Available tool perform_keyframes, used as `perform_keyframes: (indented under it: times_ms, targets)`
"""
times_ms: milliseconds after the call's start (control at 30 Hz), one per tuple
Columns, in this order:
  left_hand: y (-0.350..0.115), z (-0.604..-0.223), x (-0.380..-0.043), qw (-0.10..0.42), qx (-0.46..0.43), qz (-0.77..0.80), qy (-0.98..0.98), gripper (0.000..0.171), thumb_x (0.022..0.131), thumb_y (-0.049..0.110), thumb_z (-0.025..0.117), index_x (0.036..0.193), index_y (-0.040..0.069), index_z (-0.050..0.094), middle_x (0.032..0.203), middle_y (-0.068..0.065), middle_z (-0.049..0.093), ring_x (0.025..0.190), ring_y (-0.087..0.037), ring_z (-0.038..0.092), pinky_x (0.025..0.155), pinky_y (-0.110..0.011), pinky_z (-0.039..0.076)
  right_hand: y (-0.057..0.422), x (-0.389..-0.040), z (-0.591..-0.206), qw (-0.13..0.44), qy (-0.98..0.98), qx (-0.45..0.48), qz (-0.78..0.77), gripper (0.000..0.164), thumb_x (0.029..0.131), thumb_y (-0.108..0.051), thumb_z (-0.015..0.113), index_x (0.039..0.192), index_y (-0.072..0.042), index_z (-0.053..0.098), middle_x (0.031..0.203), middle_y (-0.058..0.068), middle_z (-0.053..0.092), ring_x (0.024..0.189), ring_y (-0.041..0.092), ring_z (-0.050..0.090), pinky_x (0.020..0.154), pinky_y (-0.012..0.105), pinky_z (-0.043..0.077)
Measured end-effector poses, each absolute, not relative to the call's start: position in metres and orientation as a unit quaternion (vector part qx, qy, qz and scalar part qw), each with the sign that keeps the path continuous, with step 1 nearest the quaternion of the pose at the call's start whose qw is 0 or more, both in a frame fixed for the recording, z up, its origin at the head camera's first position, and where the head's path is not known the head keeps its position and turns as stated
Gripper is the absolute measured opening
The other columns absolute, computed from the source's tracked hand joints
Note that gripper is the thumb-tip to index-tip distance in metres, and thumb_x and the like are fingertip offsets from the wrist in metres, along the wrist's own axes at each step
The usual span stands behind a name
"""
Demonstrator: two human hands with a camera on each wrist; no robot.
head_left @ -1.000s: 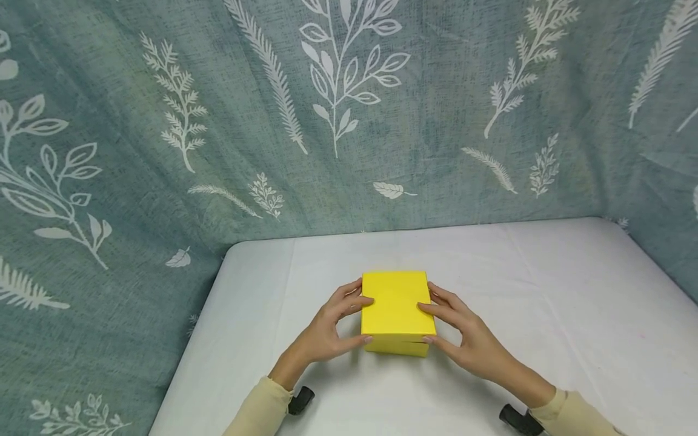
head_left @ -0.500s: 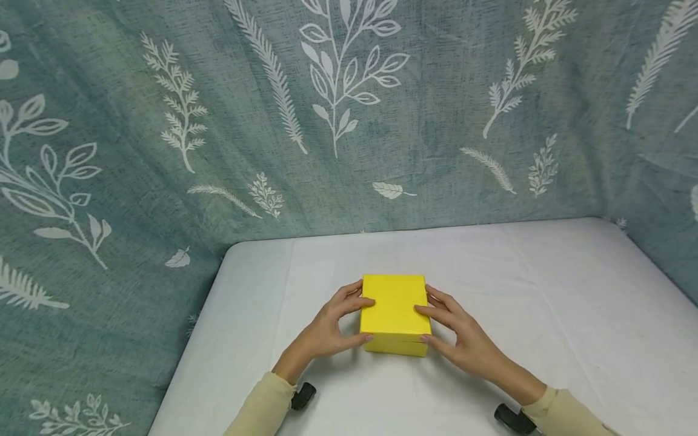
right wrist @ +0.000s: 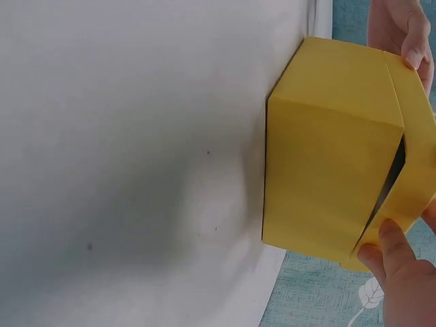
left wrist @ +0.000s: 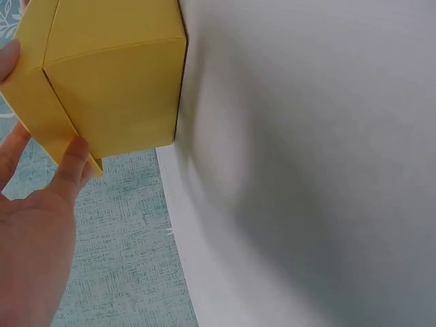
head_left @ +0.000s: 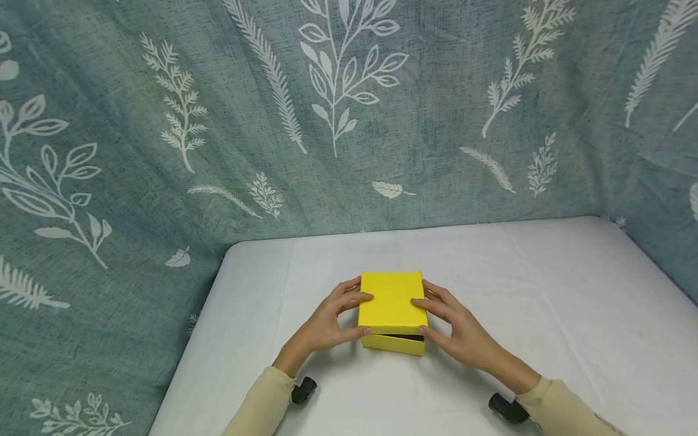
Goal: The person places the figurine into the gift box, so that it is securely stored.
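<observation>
A yellow cardboard box stands on the table, its square lid [head_left: 392,301] sitting slightly raised over the base [head_left: 390,344]. Along the front a dark gap shows between lid and base, also visible as a dark slit [right wrist: 390,182] in the right wrist view. My left hand [head_left: 323,325] holds the lid's left side, thumb at the front corner and one finger on top. Opposite it, my right hand [head_left: 463,330] grips the lid's right side the same way. Both hands' fingers on the far sides are partly hidden. The box's inside cannot be made out.
A white cloth covers the table [head_left: 545,290]. Behind and to the sides hangs a green-blue curtain [head_left: 436,121] with white leaf prints. Black wrist devices [head_left: 303,390] sit below both sleeves.
Half a second ago the lid sat lower, with only a thin slit at the front; now its front is lifted and the gap is wider. My right hand has shifted slightly left.
</observation>
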State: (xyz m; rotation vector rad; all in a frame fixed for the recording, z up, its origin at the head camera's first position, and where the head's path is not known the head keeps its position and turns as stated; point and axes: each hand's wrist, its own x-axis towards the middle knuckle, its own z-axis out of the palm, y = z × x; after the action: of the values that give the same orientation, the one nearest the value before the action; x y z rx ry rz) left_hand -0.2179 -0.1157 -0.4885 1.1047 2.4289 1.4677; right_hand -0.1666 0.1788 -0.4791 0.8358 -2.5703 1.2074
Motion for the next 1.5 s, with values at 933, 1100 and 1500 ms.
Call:
perform_keyframes:
  times_ms: [933,1100,1500]
  targets:
    - [-0.111,-0.485,-0.226,0.067,0.347,0.484,0.801,0.056,0.084,0.016,0.078,0.136,0.016,0.056,0.159,-0.008,0.024,0.145,-0.024,0.033,0.110,-0.042,0.041,0.182,-0.174,-0.481,0.093,-0.862,0.279,0.412,0.050,0.086,-0.009,0.074,0.134,-0.007,0.059,0.154,0.021,0.032,0.134,0.040,0.044,0.103,0.003,0.026]
    - [-0.110,-0.485,-0.229,0.072,0.341,0.482,0.804,0.056,0.084,0.016,0.078,0.135,0.015,0.056,0.159,-0.008,0.024,0.145,-0.023,0.032,0.111,-0.042,0.041,0.181,-0.176,-0.478,0.087,-0.867,0.275,0.406,0.049,0.087,-0.011,0.074,0.134,-0.006,0.059,0.154,0.021,0.032,0.135,0.039,0.044,0.104,0.003,0.025]
    - [-0.111,-0.486,-0.234,0.083,0.339,0.500,0.792,0.055,0.085,0.014,0.077,0.136,0.016,0.055,0.159,-0.006,0.025,0.147,-0.021,0.029,0.112,-0.037,0.039,0.180,-0.178,-0.474,0.075,-0.878,0.264,0.391,0.050,0.087,-0.010,0.074,0.135,-0.007,0.058,0.155,0.020,0.031,0.137,0.036,0.043,0.109,0.019,0.036]
